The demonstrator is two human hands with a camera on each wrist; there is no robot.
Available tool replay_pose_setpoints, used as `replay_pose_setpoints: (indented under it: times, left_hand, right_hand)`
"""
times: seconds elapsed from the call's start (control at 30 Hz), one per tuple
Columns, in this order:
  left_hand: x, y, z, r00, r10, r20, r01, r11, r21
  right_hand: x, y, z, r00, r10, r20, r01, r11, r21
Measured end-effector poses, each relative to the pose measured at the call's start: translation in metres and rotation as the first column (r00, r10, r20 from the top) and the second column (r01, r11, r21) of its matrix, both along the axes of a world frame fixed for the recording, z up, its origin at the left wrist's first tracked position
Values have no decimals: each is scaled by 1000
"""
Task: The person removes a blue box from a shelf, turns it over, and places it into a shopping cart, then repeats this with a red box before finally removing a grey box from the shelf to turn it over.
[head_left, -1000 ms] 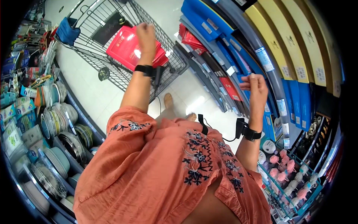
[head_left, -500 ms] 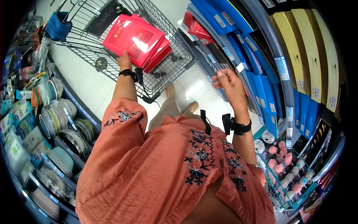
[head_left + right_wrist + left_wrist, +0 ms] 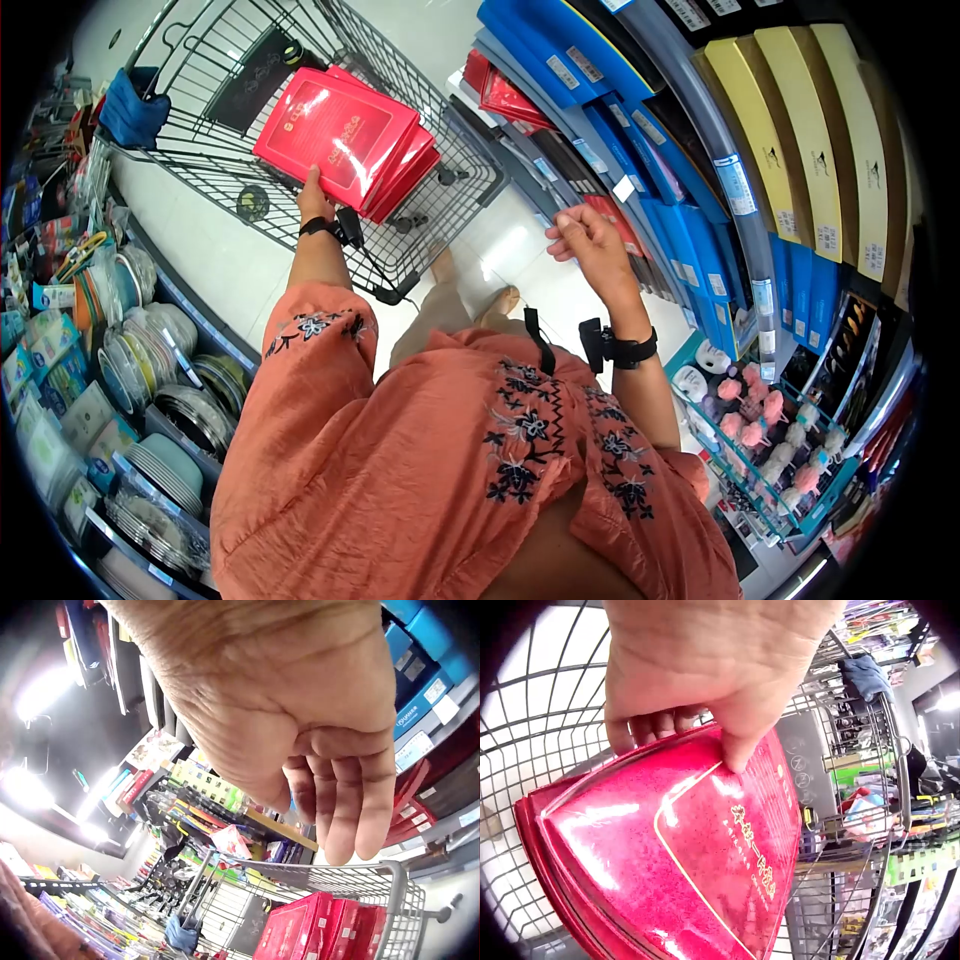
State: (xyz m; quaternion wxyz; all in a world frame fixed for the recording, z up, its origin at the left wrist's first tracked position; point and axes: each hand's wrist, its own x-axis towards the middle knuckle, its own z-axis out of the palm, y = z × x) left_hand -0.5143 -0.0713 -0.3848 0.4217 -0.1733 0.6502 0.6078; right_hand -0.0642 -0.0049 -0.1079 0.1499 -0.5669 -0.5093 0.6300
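Note:
My left hand [image 3: 314, 203] pinches the near edge of a glossy red box [image 3: 335, 130] with gold print. In the left wrist view the thumb of the left hand [image 3: 712, 682] lies on the printed face of the red box [image 3: 705, 847], with the fingers behind its edge. Several such boxes stand together inside a wire shopping cart [image 3: 470, 190]. My right hand [image 3: 597, 250] hangs between the cart and the right shelves, holding nothing. Its fingers are loosely bent in the right wrist view, above the red boxes [image 3: 300, 930] and the cart rim.
Blue boxes [image 3: 690, 260] and yellow boxes [image 3: 790, 140] fill the right shelves, with more red packages [image 3: 510, 100] at the far end. Wrapped plates [image 3: 150, 355] line the left shelf. A blue cloth [image 3: 135, 108] hangs on the cart. A teal basket [image 3: 790, 520] holds pink items.
My left hand came down from above the red boxes to their near edge and now grips one. My right hand moved left, away from the shelf, its fingers loosely bent.

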Motion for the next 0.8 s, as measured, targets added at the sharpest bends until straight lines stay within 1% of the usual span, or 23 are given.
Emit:
replay_pose_setpoints:
  times: [0.03, 0.17, 0.27, 0.3, 0.4, 0.43, 0.53, 0.57, 0.67, 0.7, 0.77, 0.8]
  left_hand:
    - [3, 0, 2, 1000, 24, -19, -23, 998, 51]
    - [-3, 1, -3, 999, 37, 7, -38, 986, 162]
    - [-2, 3, -3, 998, 62, 28, -68, 947, 313]
    - [4, 8, 12, 995, 98, 16, -98, 951, 292]
    - [10, 17, 34, 994, 108, -18, -99, 957, 274]
    - [19, 20, 53, 991, 112, -67, -92, 964, 249]
    - [28, 24, 82, 984, 106, -145, -57, 951, 304]
    - [29, 23, 91, 986, 99, -136, -50, 945, 324]
    - [34, 15, 109, 991, 77, -110, -31, 927, 374]
    - [34, 10, 114, 992, 74, -100, -30, 922, 386]
    - [48, -2, 137, 994, 51, -93, -11, 919, 394]
    - [51, -11, 142, 993, -13, -115, 61, 901, 430]
  right_hand:
    - [-1, -1, 0, 1000, 0, 0, 0, 1000, -2]
    - [-4, -4, 1, 1000, -19, -10, 19, 1000, -1]
    - [-7, -6, 7, 1000, -6, 13, 6, 1000, 7]
    - [-8, -8, 8, 1000, -1, 15, 1, 1000, 6]
    - [-8, -11, 7, 999, 24, 21, -24, 1000, -6]
    - [-7, -13, 5, 999, 36, 23, -36, 999, -14]
    - [-8, -18, 7, 999, 49, 7, -49, 999, 9]
    - [-10, -21, 7, 999, 47, -3, -47, 999, 23]
    - [-15, -26, 6, 993, 114, -17, -112, 991, 76]
    - [-19, -28, 6, 987, 161, 16, -162, 972, 169]
    - [-28, -31, 9, 968, 229, 104, -252, 906, 339]
    - [-33, -34, 10, 964, 245, 108, -268, 876, 402]
